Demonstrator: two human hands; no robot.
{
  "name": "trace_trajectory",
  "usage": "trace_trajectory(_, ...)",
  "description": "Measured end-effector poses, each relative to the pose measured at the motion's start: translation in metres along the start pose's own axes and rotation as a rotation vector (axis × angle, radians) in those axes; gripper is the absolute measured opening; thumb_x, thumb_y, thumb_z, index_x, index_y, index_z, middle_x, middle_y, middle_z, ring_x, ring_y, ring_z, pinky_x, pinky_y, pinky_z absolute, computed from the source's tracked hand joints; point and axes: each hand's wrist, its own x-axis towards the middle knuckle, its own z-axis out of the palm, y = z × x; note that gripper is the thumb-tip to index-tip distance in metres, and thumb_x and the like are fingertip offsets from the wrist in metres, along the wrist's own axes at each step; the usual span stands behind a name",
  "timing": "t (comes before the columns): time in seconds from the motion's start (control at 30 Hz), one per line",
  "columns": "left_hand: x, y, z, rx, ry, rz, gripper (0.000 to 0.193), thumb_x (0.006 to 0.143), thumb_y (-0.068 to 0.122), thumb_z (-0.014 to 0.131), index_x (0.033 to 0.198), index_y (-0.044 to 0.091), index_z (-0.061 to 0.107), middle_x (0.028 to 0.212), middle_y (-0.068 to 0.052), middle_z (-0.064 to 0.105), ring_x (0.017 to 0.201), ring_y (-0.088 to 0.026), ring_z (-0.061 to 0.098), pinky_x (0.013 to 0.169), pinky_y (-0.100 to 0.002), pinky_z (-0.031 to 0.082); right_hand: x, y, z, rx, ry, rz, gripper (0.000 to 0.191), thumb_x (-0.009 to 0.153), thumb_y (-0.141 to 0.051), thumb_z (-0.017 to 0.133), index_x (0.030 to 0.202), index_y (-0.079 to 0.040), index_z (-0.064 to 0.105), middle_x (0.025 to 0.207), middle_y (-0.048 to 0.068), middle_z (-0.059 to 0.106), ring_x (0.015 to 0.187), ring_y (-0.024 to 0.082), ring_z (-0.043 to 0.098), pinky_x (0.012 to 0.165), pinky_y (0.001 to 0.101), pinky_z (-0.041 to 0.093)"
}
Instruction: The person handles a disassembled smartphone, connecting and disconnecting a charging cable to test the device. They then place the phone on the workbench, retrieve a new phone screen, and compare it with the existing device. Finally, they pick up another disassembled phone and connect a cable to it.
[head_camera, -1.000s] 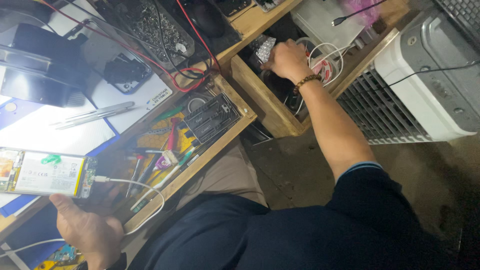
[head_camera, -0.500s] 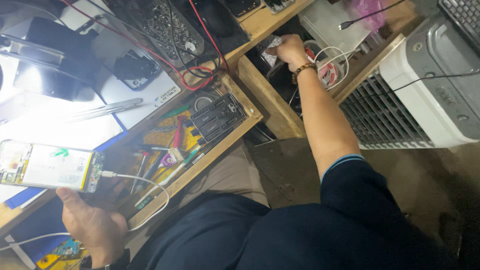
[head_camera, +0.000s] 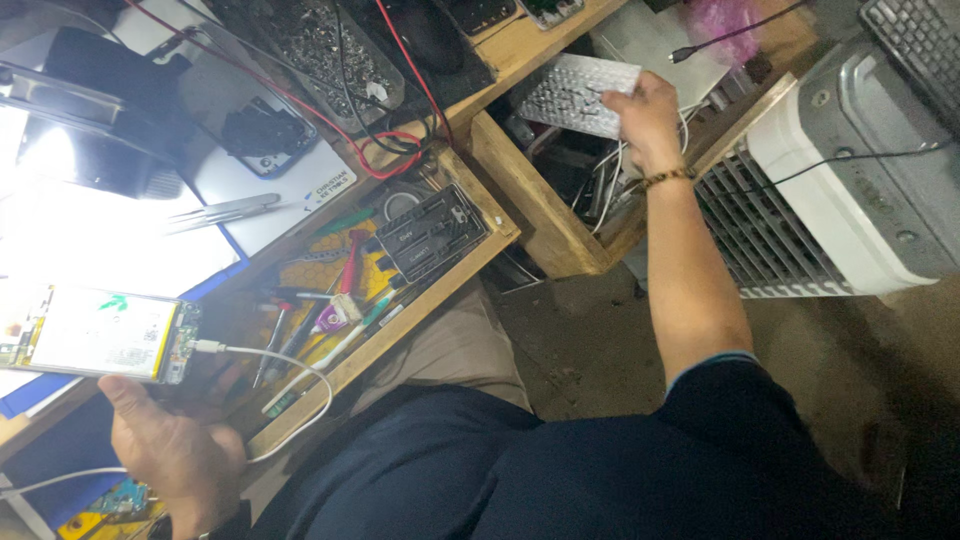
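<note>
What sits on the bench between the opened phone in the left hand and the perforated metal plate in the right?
In the head view, between the opened phone and the perforated plate lie a tray of hand tools and a black ridged case.

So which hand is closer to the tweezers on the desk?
The left. The left hand holds the opened phone just below the tweezers; the right hand is far across, holding a perforated plate over the lower shelf.

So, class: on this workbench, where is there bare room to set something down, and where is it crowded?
Bare room: the bright white mat between the tweezers and the opened phone, and the floor beside the white cooler. Crowded: the tool tray and the cable-filled shelf.
</note>
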Motion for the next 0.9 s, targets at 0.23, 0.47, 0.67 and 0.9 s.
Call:
trace_trajectory(0.23,0.003,0.002,-0.044,0.121,0.003,-0.256,0.082,0.112,0.061,0.027,0.145,-0.013,0.038,0.132,-0.025,0.055,0.114,-0.034,0.068,0.092,-0.048,0.062,-0.047,0.016,-0.081,0.206,0.011,0.029,0.030,0.091,0.007,0.069,0.120,0.002,0.064,0.110,0.013,0.074,0.091,0.021,0.075,0.075,0.0352,0.061)
trace_trajectory(0.47,-0.014,0.029,-0.089,0.554,0.005,-0.044,0.062,0.123,0.041,0.038,0.121,-0.019,0.057,0.112,-0.027,0.069,0.103,-0.029,0.073,0.091,-0.035,0.060,-0.127,-0.017,-0.087,0.493,-0.280,0.045,0.035,0.098,0.007,0.062,0.133,0.004,0.060,0.126,0.014,0.070,0.114,0.026,0.070,0.099,0.0422,0.061)
trace_trajectory(0.67,-0.029,0.078,-0.093,0.558,-0.055,-0.019,0.019,0.105,0.011,0.066,0.115,-0.005,0.069,0.095,-0.011,0.073,0.080,-0.013,0.067,0.070,-0.028,0.052,-0.190,-0.061,0.036,0.534,-0.635,0.134,0.039,0.096,0.005,0.063,0.135,0.004,0.061,0.129,0.012,0.070,0.112,0.019,0.069,0.084,0.0261,0.055)
trace_trajectory(0.9,-0.032,0.072,-0.071,0.100,-0.209,-0.190,0.030,0.098,0.006,0.063,0.128,-0.001,0.064,0.119,-0.009,0.071,0.101,-0.013,0.070,0.083,-0.031,0.064,-0.278,-0.059,0.180,0.317,-0.911,0.251,0.027,0.092,-0.001,0.073,0.118,-0.001,0.065,0.103,0.006,0.072,0.079,0.011,0.065,0.062,0.0236,0.051)
